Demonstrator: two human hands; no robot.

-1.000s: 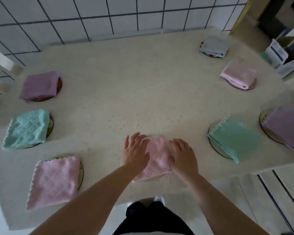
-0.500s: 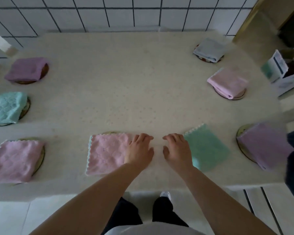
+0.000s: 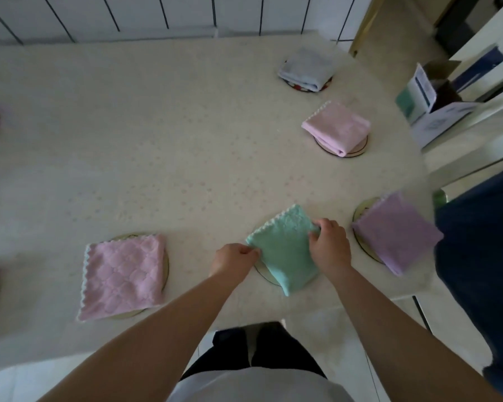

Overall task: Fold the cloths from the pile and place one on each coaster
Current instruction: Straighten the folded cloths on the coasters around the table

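— What have the hands got?

— From my screen: the left hand [image 3: 233, 259] pinches the left corner of the green cloth [image 3: 285, 248], fingers curled on the scalloped edge; the right hand [image 3: 330, 245] grips the cloth's right corner, fingers bent round it; both forearms reach in from the bottom of the view.

— And where is the cloth?

— Folded, lying slantwise on a coaster [image 3: 262, 271] near the table's [image 3: 157, 140] front edge; only the coaster's rim shows at the cloth's lower left.

— Around it?

— Left of it, a pink cloth [image 3: 122, 275] covers a coaster [image 3: 165, 268]; just right, a purple cloth [image 3: 397, 232] lies over another coaster [image 3: 360, 211], its corner hanging past the table edge; further back on the right, a folded pink cloth [image 3: 337, 127] on its coaster [image 3: 357, 147], and behind that a grey cloth [image 3: 307, 68] on a dark coaster [image 3: 298, 86]; at the far left edge I see slivers of more cloths, too cut off to tell; a tiled wall [image 3: 128, 13] behind; an open box [image 3: 436, 111] off to the right.
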